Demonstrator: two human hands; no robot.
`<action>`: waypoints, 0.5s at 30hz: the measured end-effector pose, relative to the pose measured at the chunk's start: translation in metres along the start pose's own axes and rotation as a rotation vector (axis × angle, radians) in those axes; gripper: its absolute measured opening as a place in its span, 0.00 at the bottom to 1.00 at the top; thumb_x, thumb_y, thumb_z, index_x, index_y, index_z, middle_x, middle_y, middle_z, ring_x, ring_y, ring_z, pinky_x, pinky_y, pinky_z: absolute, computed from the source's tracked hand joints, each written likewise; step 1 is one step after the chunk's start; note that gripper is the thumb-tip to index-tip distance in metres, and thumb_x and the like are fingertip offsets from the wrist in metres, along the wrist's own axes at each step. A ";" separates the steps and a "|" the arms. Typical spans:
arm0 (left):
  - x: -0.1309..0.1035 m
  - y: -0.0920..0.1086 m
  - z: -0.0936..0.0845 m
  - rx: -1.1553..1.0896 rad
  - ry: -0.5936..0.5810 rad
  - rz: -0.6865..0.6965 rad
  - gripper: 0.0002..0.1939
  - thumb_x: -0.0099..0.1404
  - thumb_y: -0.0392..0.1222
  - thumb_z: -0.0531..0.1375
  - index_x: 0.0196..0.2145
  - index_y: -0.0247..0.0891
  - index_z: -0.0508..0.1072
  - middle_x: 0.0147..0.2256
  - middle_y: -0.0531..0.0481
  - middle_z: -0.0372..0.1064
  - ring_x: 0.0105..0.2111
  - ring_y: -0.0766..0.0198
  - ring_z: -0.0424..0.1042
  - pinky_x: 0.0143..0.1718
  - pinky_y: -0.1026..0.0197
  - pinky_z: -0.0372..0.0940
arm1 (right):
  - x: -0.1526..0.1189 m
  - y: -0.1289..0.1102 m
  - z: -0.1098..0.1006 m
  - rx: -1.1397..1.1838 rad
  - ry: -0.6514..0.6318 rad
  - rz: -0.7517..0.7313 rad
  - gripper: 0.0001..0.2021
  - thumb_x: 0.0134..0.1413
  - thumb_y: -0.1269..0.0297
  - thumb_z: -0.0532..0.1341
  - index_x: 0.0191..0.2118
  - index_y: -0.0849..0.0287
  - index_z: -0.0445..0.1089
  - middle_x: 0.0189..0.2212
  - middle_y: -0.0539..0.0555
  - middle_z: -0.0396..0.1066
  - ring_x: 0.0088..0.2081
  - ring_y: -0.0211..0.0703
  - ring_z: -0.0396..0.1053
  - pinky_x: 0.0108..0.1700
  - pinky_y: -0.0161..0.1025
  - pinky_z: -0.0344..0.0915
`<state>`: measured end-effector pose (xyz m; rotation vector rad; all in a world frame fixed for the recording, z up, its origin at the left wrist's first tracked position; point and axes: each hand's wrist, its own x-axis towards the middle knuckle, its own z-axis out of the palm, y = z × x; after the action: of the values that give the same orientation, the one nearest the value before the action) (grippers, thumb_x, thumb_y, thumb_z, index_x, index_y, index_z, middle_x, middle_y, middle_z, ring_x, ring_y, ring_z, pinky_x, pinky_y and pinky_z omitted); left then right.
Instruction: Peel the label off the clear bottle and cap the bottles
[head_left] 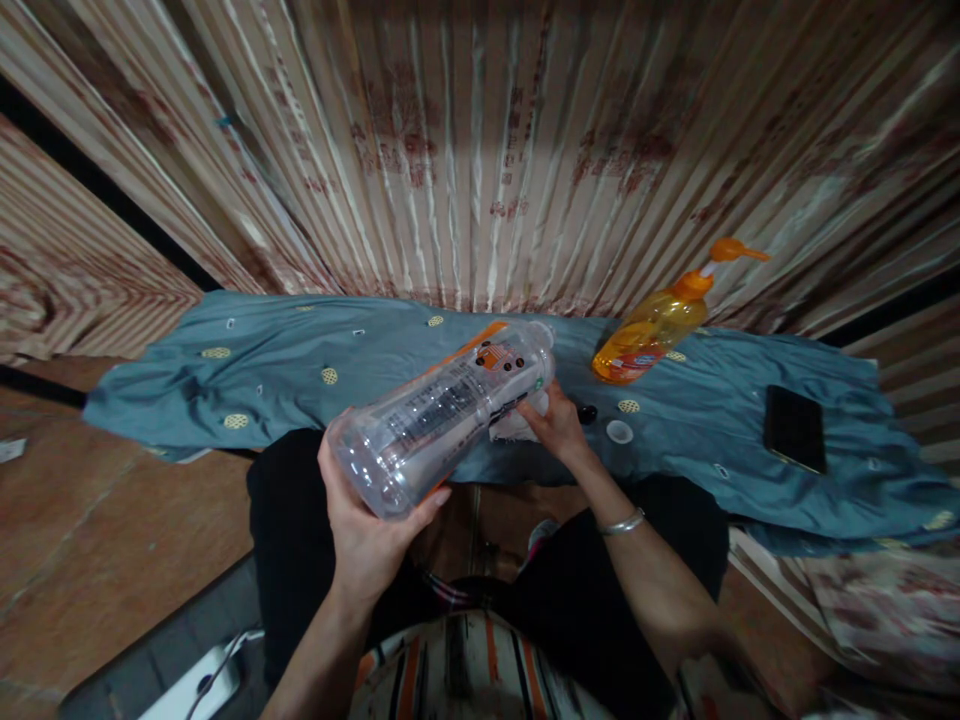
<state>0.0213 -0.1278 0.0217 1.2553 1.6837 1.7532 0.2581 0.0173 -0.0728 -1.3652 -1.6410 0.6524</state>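
Note:
A large clear plastic bottle (442,415) with an orange and white label lies tilted across both hands, above the cloth-covered table. My left hand (367,530) is wrapped round its base. Near the neck end, my right hand (555,425) grips the bottle from below; part of its fingers is hidden behind it. Something white (514,428), perhaps a tissue, shows under the bottle close to my right fingers. To the right of that hand are a small black object (587,413) and a white bottle cap (619,432).
A pump bottle (649,335) of orange liquid stands at the back right. A black phone (795,428) lies farther right on the blue-green cloth (277,370). Behind the table hangs a striped curtain (472,150). A white power strip (195,690) with a cable is at lower left.

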 end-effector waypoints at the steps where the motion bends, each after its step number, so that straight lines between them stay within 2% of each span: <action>1: 0.000 0.000 0.000 0.004 0.001 0.006 0.59 0.38 0.57 0.80 0.63 0.41 0.62 0.63 0.34 0.64 0.65 0.37 0.67 0.69 0.34 0.58 | 0.000 0.000 0.000 0.001 0.001 0.001 0.26 0.56 0.44 0.64 0.54 0.56 0.71 0.47 0.62 0.81 0.48 0.61 0.79 0.52 0.54 0.74; 10: 0.001 -0.002 -0.001 0.033 0.012 0.047 0.58 0.38 0.59 0.80 0.63 0.43 0.63 0.62 0.37 0.65 0.63 0.42 0.69 0.69 0.41 0.61 | 0.000 0.003 0.000 -0.016 0.003 0.010 0.27 0.54 0.46 0.66 0.54 0.56 0.71 0.46 0.61 0.81 0.48 0.61 0.79 0.51 0.54 0.74; 15: 0.001 -0.002 0.000 0.033 0.002 0.047 0.58 0.39 0.59 0.80 0.63 0.42 0.62 0.61 0.37 0.65 0.63 0.41 0.69 0.68 0.40 0.61 | 0.000 0.002 0.000 -0.023 -0.003 0.003 0.27 0.56 0.44 0.64 0.54 0.57 0.70 0.46 0.62 0.81 0.47 0.61 0.79 0.50 0.54 0.74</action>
<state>0.0199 -0.1268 0.0206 1.3180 1.7041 1.7614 0.2593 0.0176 -0.0745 -1.3841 -1.6538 0.6388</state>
